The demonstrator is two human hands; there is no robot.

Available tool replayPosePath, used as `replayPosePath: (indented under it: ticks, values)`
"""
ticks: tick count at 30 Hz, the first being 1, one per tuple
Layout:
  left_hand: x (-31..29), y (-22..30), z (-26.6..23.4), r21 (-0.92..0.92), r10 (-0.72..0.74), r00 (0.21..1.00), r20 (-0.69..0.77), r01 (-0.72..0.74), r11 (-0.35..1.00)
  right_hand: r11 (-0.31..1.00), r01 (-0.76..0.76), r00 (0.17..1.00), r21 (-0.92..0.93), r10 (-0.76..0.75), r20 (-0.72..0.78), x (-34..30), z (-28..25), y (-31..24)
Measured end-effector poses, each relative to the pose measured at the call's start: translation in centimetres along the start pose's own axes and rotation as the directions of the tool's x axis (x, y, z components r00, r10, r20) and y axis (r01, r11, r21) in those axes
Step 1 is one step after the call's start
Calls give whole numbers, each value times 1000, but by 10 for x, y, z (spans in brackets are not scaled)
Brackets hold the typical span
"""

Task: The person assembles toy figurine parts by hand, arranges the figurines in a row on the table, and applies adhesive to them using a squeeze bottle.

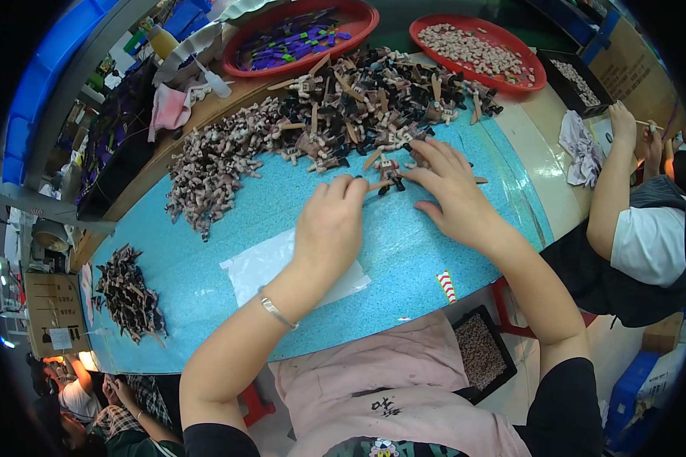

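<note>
My left hand [329, 228] has its fingers closed around the end of a thin wooden stick [378, 185], whose tip points toward a small toy figure [389, 169]. This figure, pinkish with dark legs, lies on the blue table mat at the near edge of a pile. Over the mat just right of it, my right hand [457, 194] has its fingers spread and the thumb apart, the fingertips close to the figure; whether they touch it is unclear. Beyond both hands stretches a heap of dark-and-pink figures with wooden sticks [373, 99].
Paler figures [213, 160] lie piled at left, a darker pile [129, 293] farther left. A white plastic bag [263, 263] lies under my left forearm. Red trays with purple parts [370, 30] and pale parts [537, 76] stand behind. Co-workers sit at both sides.
</note>
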State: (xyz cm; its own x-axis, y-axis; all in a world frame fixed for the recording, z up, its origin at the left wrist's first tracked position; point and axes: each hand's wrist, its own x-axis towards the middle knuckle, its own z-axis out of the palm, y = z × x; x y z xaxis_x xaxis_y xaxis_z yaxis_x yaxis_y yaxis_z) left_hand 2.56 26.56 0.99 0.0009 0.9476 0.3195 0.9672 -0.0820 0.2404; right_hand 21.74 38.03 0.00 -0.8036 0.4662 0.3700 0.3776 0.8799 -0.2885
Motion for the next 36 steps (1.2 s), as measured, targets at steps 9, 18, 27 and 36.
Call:
replayPosePath:
  ticks: [9, 18, 27, 36]
  values:
    - [-88, 8, -90, -523, -154, 900, 408, 368, 768, 998, 47, 991, -47, -41, 128, 41, 13, -5]
    - [-155, -16, -95, -468, -340, 760, 553, 621, 629, 994, -34, 992, 100, 21, 127, 33, 6, -52]
    - [-182, -15, -70, -385, -328, 933, 150, 361, 850, 784, -33, 940, 620, -186, 285, -21, 26, -155]
    - [-183, -7, -72, -324, -196, 975, 99, 218, 921, 879, 18, 948, 476, -165, 271, -25, 41, -156]
